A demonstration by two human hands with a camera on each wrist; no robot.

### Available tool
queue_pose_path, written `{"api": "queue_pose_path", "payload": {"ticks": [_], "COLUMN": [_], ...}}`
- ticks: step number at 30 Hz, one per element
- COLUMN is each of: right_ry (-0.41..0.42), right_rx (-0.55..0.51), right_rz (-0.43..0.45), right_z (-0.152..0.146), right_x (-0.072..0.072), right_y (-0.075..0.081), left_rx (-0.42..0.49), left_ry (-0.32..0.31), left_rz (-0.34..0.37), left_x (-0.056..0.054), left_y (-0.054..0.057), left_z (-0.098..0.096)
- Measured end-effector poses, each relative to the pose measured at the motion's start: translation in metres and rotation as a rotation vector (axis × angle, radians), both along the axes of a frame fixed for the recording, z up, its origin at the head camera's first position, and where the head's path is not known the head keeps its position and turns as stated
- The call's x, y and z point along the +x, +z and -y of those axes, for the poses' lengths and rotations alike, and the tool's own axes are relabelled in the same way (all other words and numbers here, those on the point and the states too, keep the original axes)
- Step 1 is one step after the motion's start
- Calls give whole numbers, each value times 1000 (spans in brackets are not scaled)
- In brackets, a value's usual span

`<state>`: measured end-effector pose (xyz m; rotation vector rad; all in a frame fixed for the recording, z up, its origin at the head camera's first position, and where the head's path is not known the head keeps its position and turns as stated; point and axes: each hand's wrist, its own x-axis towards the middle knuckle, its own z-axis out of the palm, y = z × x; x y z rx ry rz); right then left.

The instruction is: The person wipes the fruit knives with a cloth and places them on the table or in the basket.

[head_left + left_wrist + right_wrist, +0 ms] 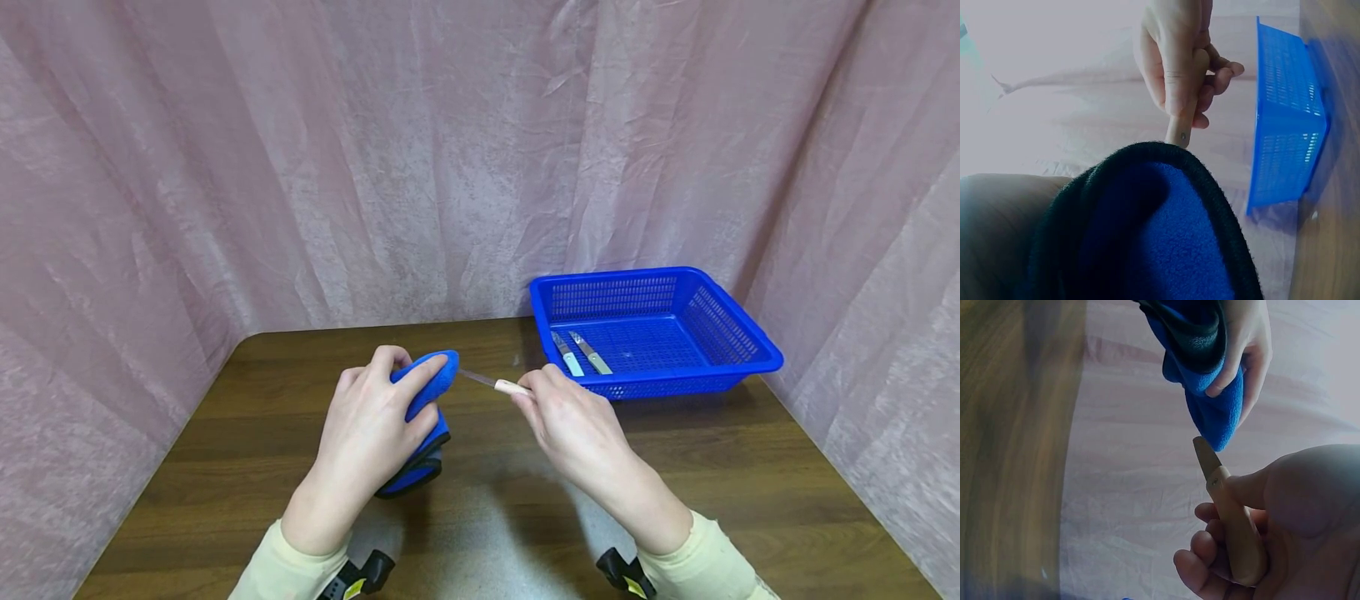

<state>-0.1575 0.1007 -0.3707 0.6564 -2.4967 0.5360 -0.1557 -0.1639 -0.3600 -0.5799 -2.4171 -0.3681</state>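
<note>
In my left hand (377, 421) I grip a folded blue cloth (433, 390) with dark edging, held above the table. My right hand (577, 417) holds a small knife by its pale handle (512, 388), the blade (477, 377) pointing left toward the cloth. In the right wrist view the knife's blade (1207, 455) lies close beside the tip of the cloth (1213, 419); whether they touch I cannot tell. The left wrist view shows the cloth's dark edge (1194, 169) hiding the blade, with only part of the handle (1179, 128) visible.
A blue plastic basket (656, 384) stands at the back right of the wooden table (262, 433). Inside it, near its left side, lie two small knives, one with a white handle (573, 364) and one with a greenish handle (599, 362). Pink curtains (420, 167) surround the table.
</note>
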Motion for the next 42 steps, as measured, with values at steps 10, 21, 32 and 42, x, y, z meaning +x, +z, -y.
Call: {"api": "queue_pose_path", "payload": {"ticks": [10, 21, 32, 42], "right_ry": [-5, -7, -3, 2], "right_rx": [19, 23, 47, 63], "right_rz": [20, 24, 81, 114], "right_z": [-1, -1, 0, 1], "right_x": [0, -1, 0, 2], "right_y": [1, -1, 0, 0], "left_rx": [-8, -45, -86, -117], "left_ry": [-15, -55, -90, -100], "left_rz": [16, 12, -3, -10], "left_x": [2, 6, 9, 9], "left_y": [-1, -5, -10, -14], "left_z": [-5, -18, -28, -29]}}
